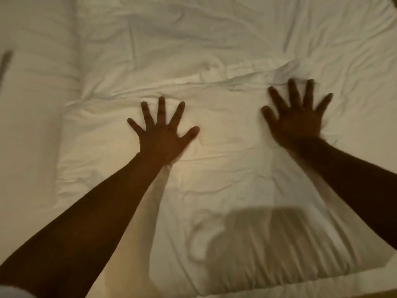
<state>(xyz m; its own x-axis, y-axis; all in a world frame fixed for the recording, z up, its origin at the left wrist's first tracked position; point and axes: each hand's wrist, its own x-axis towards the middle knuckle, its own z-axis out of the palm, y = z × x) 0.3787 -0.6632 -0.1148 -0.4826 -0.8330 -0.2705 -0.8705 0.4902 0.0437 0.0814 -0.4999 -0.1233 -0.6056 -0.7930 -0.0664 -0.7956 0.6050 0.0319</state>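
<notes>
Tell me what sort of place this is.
Probably a bedroom: a rumpled white duvet lies over a white sheet, and the left hand and right hand press flat on it, fingers spread.

Right hand [297, 123]: fingertips blurred, their outline against the white duvet [236, 173] indistinct. Palms of it and the left hand [163, 138] face down, hidden. Left forearm [86, 211] is cut off at the bottom edge, right forearm [354, 175] at the right edge. Dark strip [6, 61] at left edge: cropped, unidentifiable.
</notes>
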